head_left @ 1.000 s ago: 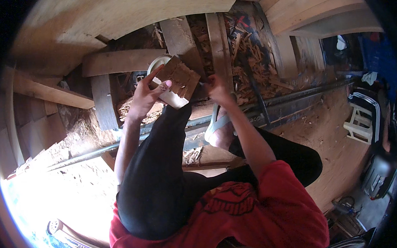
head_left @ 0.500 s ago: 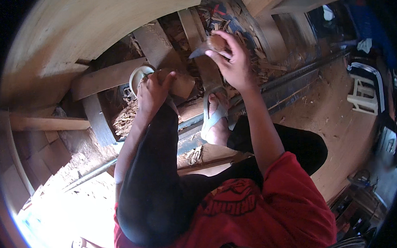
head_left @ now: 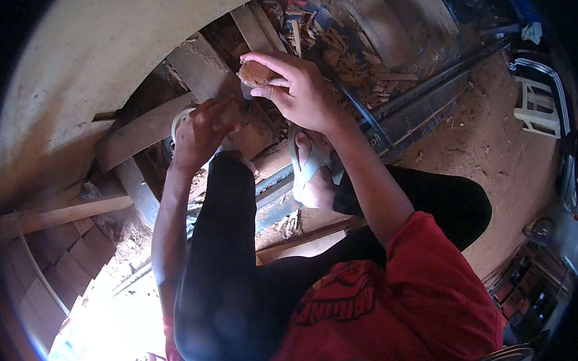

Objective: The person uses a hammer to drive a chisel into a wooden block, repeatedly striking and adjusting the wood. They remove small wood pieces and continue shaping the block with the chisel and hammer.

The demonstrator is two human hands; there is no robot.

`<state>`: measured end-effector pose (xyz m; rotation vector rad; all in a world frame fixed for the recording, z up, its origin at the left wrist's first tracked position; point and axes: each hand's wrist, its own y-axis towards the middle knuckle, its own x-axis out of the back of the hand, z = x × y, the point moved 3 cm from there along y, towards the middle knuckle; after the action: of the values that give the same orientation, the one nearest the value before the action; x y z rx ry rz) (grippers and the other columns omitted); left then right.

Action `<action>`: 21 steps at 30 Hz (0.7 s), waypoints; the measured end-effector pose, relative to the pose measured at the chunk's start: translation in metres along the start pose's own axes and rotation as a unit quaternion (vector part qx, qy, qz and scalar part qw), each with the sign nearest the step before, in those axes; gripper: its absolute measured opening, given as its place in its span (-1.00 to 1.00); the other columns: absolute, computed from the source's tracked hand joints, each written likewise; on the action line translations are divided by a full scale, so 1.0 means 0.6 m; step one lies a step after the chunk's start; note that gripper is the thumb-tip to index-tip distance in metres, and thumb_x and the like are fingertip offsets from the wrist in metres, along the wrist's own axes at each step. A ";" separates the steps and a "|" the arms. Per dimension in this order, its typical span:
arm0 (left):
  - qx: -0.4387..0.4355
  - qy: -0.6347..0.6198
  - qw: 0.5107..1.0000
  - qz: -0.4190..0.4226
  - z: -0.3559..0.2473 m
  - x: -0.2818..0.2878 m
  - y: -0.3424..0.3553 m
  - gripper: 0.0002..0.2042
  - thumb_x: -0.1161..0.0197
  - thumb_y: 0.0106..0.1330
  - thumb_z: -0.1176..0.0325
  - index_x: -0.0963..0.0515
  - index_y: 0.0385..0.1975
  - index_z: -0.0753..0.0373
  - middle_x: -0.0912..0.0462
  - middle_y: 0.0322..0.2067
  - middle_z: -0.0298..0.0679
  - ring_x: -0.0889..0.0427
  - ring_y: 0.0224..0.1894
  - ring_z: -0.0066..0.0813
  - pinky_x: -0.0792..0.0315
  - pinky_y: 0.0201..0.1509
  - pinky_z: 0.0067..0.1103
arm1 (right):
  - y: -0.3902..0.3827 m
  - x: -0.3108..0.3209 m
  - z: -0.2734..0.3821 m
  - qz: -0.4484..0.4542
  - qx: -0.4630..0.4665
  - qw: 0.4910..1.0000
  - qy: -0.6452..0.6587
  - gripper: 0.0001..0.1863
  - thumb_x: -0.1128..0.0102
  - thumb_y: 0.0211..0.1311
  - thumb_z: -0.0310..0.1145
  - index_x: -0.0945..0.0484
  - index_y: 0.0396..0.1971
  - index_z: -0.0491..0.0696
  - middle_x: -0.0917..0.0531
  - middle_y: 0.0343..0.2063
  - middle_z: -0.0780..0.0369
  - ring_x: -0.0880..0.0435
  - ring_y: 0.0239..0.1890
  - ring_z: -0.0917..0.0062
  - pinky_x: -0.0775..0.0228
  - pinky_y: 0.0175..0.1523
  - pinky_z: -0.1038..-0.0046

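Note:
My right hand (head_left: 292, 85) pinches a round brown piece (head_left: 257, 73) between thumb and fingers. A greyish part shows just beneath it; half a second ago this looked like a dark pointed blade, so it may be a wooden-handled tool. To its lower left, my left hand (head_left: 199, 129) has thumb and forefinger spread apart, with nothing visible between them. Behind that hand a pale rounded rim (head_left: 177, 122) shows, mostly covered. A wide wooden block (head_left: 249, 132) lies right beside my left fingers. Between my hands runs a wooden plank (head_left: 199, 66).
Wood chips (head_left: 338, 45) litter the ground at the far side. A dark metal rail (head_left: 426, 90) crosses behind my sandalled foot (head_left: 313, 170). A large curved wooden panel (head_left: 75, 67) stands at the left. A cream plastic stool (head_left: 538, 108) lies at the right.
My right hand has moved left and slightly down with the brown piece, turning it so the dark blade-like part is mostly hidden. My left hand has shifted left, and the view has moved too.

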<state>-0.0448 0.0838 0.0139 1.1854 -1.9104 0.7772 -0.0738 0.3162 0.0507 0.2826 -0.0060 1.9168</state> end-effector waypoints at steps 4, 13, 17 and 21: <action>0.031 -0.064 0.997 0.044 -0.014 -0.001 0.013 -0.38 -0.59 0.17 0.21 -0.61 0.26 0.17 -0.70 0.11 -0.07 -0.76 -0.02 -0.06 -0.61 0.02 -0.23 | -0.011 -0.004 -0.009 -0.062 0.109 0.988 -0.092 -0.46 -0.48 0.23 -0.43 -0.62 0.24 0.08 -0.79 -0.08 0.08 -0.84 -0.18 0.27 -0.68 -0.07 0.29; -0.024 -0.284 0.958 -0.016 -0.071 0.044 0.024 -0.30 -0.35 0.47 0.10 -0.31 0.51 0.27 -0.55 0.32 -0.06 -0.56 0.33 -0.19 -0.42 0.41 -0.28 | -0.040 -0.006 -0.018 -0.091 0.115 0.981 -0.127 -0.43 -0.44 0.09 -0.60 -0.68 0.16 0.10 -0.78 -0.09 0.12 -0.79 -0.09 0.20 -0.65 0.02 0.26; -0.034 -0.177 0.983 0.037 -0.087 0.050 0.039 -0.08 -0.52 0.26 0.00 -0.21 0.51 0.33 -0.47 0.34 0.06 -0.46 0.41 -0.05 -0.35 0.48 -0.20 | -0.026 0.017 -0.015 -0.109 0.121 0.977 -0.135 -0.41 -0.34 0.08 -0.67 -0.67 0.16 0.08 -0.77 -0.11 0.06 -0.80 -0.18 0.13 -0.66 -0.06 0.23; -0.009 0.141 0.988 0.068 -0.091 -0.025 0.009 0.20 -0.70 -0.08 -0.06 -0.08 0.51 0.34 -0.29 0.38 0.14 -0.33 0.43 0.19 -0.31 0.46 -0.03 | -0.020 0.027 -0.016 -0.107 0.102 0.984 -0.103 -0.44 -0.34 0.11 -0.64 -0.66 0.16 0.07 -0.78 -0.10 0.04 -0.80 -0.16 0.14 -0.66 -0.06 0.24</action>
<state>-0.0305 0.1363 0.0300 0.8882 -1.7698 0.9442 -0.0697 0.3366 0.0428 0.5957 0.0801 1.6694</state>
